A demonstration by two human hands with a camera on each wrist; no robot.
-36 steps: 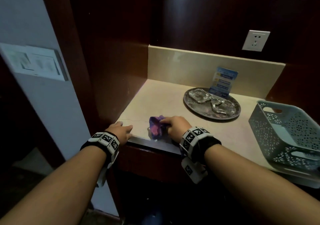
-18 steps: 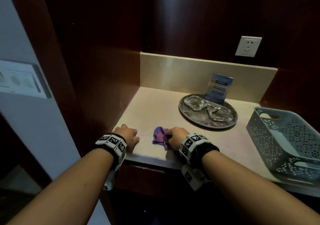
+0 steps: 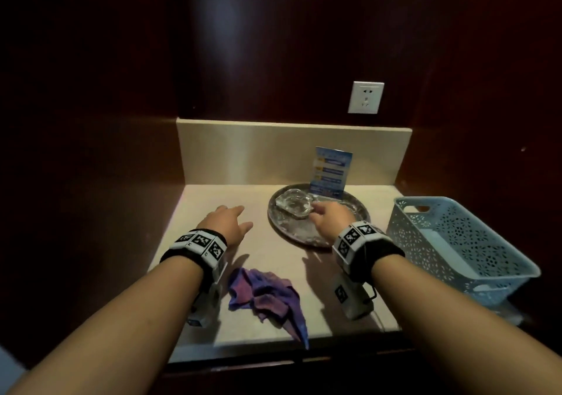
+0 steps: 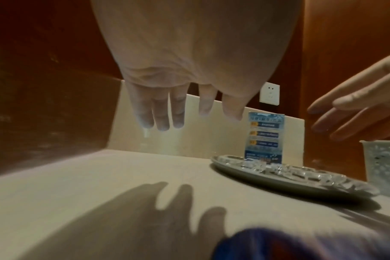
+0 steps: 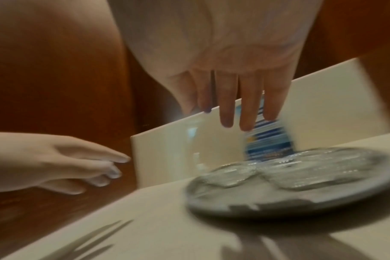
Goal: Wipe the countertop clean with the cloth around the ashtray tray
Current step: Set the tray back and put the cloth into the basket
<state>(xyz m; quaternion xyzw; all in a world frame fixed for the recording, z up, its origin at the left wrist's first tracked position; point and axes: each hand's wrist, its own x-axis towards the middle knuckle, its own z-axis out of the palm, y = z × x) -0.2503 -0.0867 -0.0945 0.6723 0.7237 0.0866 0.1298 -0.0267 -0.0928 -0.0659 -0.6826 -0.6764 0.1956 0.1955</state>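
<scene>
Two hands are out over the desk (image 3: 194, 285), and neither holds the cloth (image 3: 264, 294). Taking the round ashtray tray (image 3: 292, 236) as the landmark and going left to right: the left hand (image 3: 226, 223) hovers above bare surface to the left of the tray, fingers straight and slightly spread, touching nothing; its shadow falls on the desk below it in the left wrist view. The purple cloth lies crumpled in front of the tray and a little left, at the desk's near edge, one corner hanging over that edge. Its long axis runs roughly from the left forearm toward the near right. It sits behind both hands, between the two forearms and closer to the left one, so the left hand looks the nearer. The right hand (image 3: 330, 216) is over the right half of the tray, fingers extended and relaxed, gripping nothing; whether the fingertips touch the glass ashtrays (image 3: 293, 204) I cannot tell. At the back of the tray stands a blue card (image 3: 331, 171) with yellow numbered lines, its print too small to read. Right of the tray sits a pale perforated basket (image 3: 456, 248). No brand is legible anywhere. I judge that wiping must wait on a reach back for the cloth.
</scene>
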